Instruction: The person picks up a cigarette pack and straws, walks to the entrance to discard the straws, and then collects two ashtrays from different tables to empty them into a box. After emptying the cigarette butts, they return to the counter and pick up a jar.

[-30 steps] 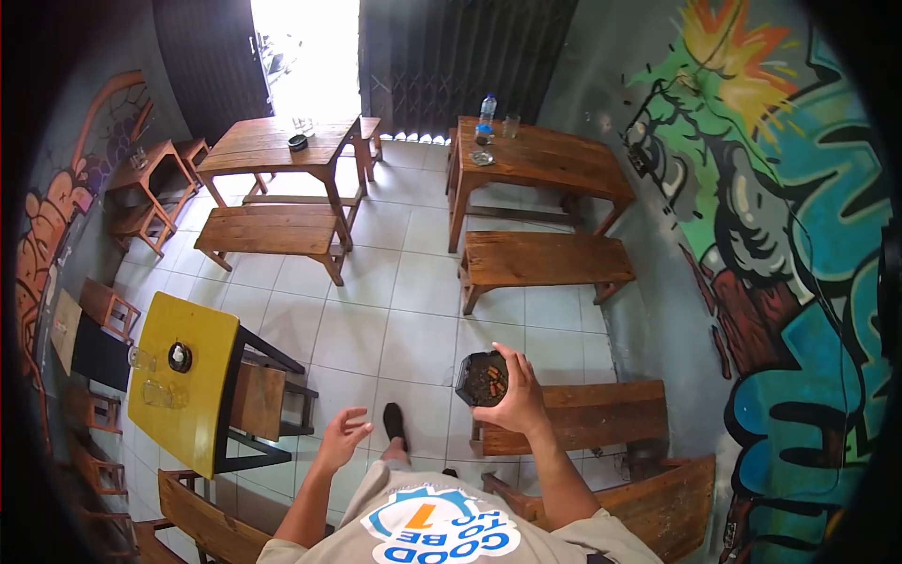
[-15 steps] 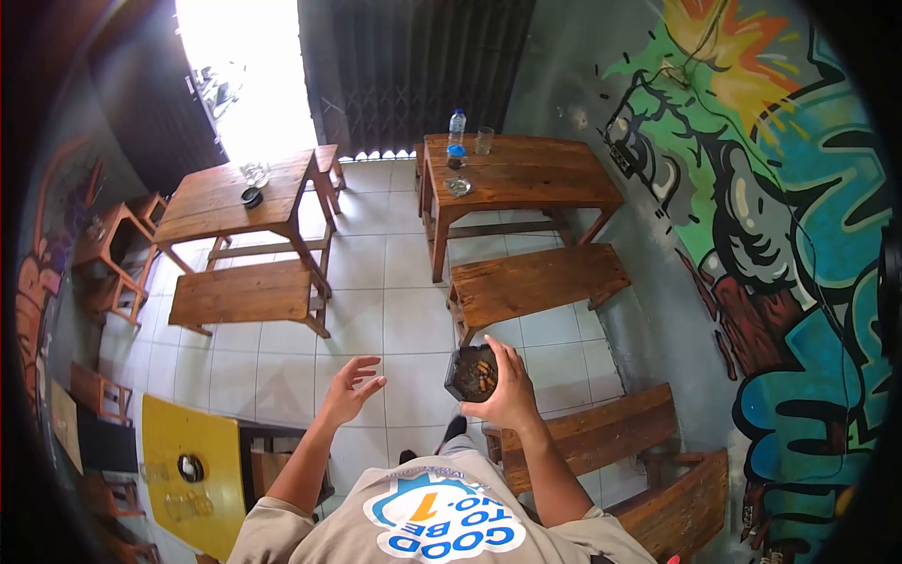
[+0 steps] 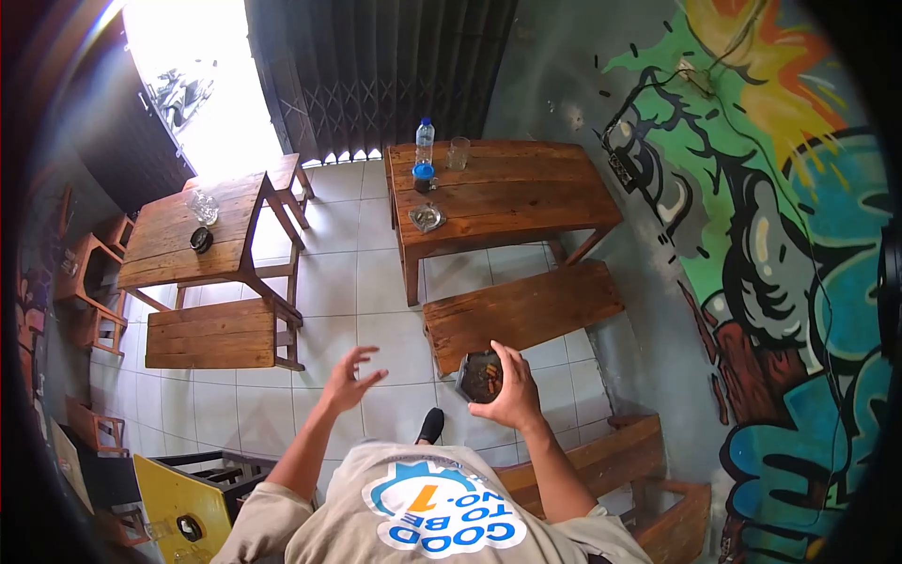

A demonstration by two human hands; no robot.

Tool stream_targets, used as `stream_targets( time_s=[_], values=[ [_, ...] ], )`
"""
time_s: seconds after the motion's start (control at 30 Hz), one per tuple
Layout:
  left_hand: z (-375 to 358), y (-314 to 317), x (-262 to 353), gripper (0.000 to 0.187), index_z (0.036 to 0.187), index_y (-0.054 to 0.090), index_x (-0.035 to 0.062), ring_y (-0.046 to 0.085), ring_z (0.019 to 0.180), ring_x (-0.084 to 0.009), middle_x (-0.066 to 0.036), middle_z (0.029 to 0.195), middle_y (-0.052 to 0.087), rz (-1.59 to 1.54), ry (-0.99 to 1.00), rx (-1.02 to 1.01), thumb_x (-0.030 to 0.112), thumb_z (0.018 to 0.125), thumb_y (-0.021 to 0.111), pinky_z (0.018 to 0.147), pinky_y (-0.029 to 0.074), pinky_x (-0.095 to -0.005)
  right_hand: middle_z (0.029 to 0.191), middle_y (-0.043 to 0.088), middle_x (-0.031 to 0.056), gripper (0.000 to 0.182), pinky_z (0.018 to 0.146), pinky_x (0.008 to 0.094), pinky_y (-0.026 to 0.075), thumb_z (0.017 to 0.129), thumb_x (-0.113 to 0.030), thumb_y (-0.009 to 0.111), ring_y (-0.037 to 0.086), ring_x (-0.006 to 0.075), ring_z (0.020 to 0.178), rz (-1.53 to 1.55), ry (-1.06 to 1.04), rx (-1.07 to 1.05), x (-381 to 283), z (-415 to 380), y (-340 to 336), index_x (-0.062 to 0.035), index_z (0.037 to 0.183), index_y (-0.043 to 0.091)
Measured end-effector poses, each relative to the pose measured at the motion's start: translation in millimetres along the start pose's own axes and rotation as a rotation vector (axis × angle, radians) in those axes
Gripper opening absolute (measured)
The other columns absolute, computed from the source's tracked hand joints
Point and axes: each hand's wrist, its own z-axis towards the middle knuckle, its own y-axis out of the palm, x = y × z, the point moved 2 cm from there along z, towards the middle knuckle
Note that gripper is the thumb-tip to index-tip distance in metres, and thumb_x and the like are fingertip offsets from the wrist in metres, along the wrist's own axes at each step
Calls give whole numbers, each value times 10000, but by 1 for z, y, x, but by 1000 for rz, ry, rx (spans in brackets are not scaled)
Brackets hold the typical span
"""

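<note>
My right hand (image 3: 510, 393) grips a dark, angular ashtray (image 3: 475, 383) by its right side. Ash and several orange cigarette butts (image 3: 491, 380) lie inside it. Over the white tiled floor, my left hand (image 3: 351, 378) hangs in the air with its fingers apart and nothing in them. Beyond the ashtray stands a wooden bench (image 3: 522, 308). On the wooden table (image 3: 526, 188) behind that bench are a glass ashtray (image 3: 427, 218), a blue-lidded cup (image 3: 423, 178), a water bottle (image 3: 425, 141) and a clear glass (image 3: 458, 153).
A second wooden table (image 3: 155, 249) at left bears a black ashtray (image 3: 201, 240) and glassware (image 3: 202, 207), with a bench (image 3: 211, 336) before it. A yellow table (image 3: 167, 484) is at lower left. Another bench (image 3: 601, 451) stands at my right, beside the painted wall (image 3: 676, 310).
I have moved forward: the far tables look nearer, and the yellow table has slid toward the lower left. The ashtray stays in my right hand; my left hand remains empty.
</note>
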Motion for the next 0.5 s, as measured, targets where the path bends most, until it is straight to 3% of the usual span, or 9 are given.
stream_targets(
  time_s=[0.13,0.33,0.5],
  values=[
    [60,-18,24,588,1351,556,97,571,1252,-267,-89,1354,595,-225,-9,110,334,869,794,1031,460,-428,1390,471,179,1095,1088,458,425,534,-285,881,481,378,1287,-66,-92,49,-3,60,-10,-101,1479,360],
    [164,-35,35,729,1375,510,106,539,1278,-281,-101,1406,539,25,39,103,417,801,835,1018,468,-452,1392,463,184,1122,1081,464,431,526,-269,886,481,378,1282,67,-41,110,-4,115,4,-104,1491,338],
    [280,-32,29,963,1409,422,51,499,1296,-381,-208,1383,509,329,146,59,532,699,861,1034,458,-452,1403,459,189,1107,1088,480,419,546,-261,882,459,385,1307,13,61,160,-10,158,14,-105,1495,334]
  ],
)
